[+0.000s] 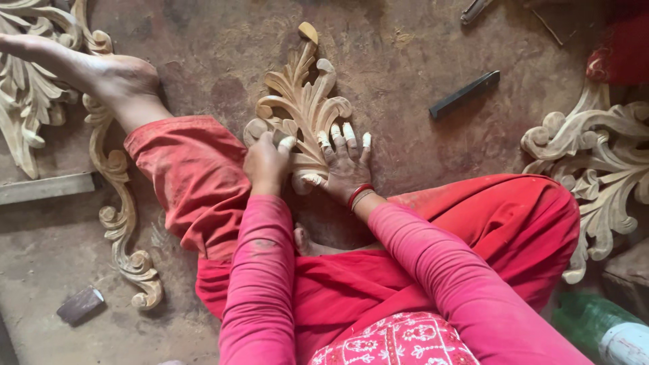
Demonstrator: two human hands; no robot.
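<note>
A pale carved wooden leaf ornament (304, 101) lies on the dusty floor in front of me. My left hand (265, 164) is curled against its lower left edge, thumb tip wrapped in white tape; what it may grip is hidden. My right hand (347, 164) lies flat on the lower right part of the carving, fingers spread, fingertips taped white, red bangles at the wrist. I sit on the floor in red trousers and pink sleeves, one bare foot (101, 74) stretched to the upper left.
A long scrolled carving (122, 223) lies by my left leg, more carved pieces at far left (27, 88) and right (595, 162). A dark flat bar (465, 94) lies upper right, a small dark block (80, 304) lower left, a green and white bottle (602, 328) lower right.
</note>
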